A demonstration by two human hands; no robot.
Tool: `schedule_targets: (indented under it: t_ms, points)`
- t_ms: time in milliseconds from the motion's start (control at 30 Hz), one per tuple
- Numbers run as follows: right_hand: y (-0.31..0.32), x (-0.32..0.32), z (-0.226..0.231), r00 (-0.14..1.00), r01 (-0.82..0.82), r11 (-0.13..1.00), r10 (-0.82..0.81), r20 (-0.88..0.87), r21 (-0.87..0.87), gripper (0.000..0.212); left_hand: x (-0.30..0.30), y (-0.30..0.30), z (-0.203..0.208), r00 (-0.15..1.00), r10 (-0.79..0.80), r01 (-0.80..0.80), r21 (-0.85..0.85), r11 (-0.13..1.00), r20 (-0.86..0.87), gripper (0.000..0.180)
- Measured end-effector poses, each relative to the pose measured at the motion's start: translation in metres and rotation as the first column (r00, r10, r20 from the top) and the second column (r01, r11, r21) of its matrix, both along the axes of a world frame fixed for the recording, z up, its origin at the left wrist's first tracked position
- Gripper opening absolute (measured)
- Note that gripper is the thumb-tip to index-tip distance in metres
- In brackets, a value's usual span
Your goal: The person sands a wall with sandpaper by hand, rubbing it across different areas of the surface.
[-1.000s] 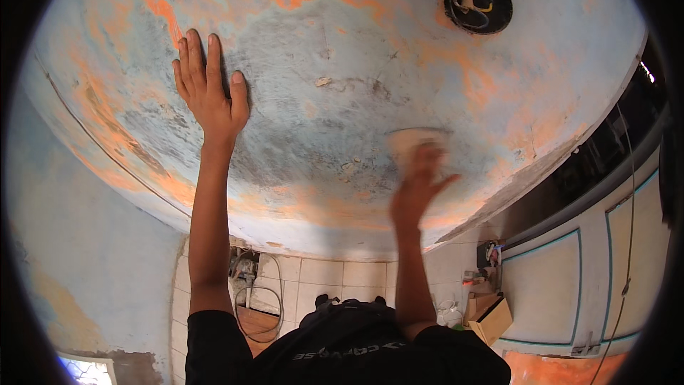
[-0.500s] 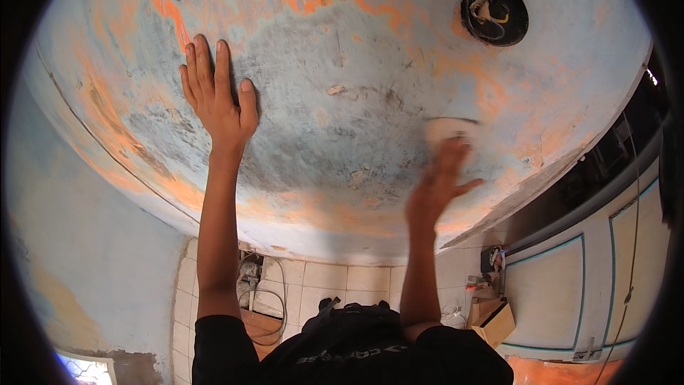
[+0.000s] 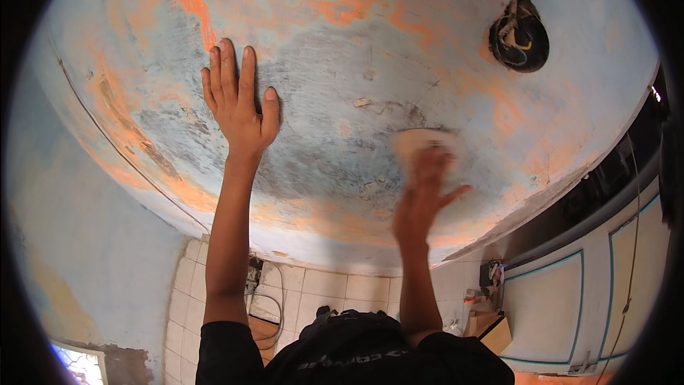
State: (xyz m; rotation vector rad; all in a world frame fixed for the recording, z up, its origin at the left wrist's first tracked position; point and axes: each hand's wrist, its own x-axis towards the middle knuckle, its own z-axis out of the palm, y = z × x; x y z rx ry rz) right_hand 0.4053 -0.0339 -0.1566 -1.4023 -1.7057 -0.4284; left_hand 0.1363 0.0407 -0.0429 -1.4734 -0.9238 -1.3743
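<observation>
Head-worn fisheye, downward toward the wall

Left of frame: pale blue side wall, ochre patch low down, brownish bare patch beside bright window at lower left. Bottom centre: floor of cream square tiles. Lower right: box near pale panelled doors, teal edging, dark cord running down across them. Brightest light at window.
</observation>
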Motion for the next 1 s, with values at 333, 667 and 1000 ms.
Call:
schedule_targets:
  t_ms: [333,667,1000]
  points:
    - [-0.001,-0.072,-0.005,0.961,-0.258,0.965,0.262,0.092,-0.051,0.044,0.009,0.005,-0.001,1.0,0.016,-0.016,-0.024,1.0,-0.017,0.051]
    - [0.02,-0.005,0.035,0.912,0.13,0.949,-0.002,-0.409,0.286,0.045,0.006,0.001,0.001,1.0,-0.02,0.02,0.001,1.0,0.02,0.05]
    - [0.021,-0.032,0.04,0.984,-0.038,0.996,0.024,0.175,0.08,0.043,-0.002,-0.002,-0.003,0.999,0.033,-0.033,-0.045,0.998,-0.007,0.051]
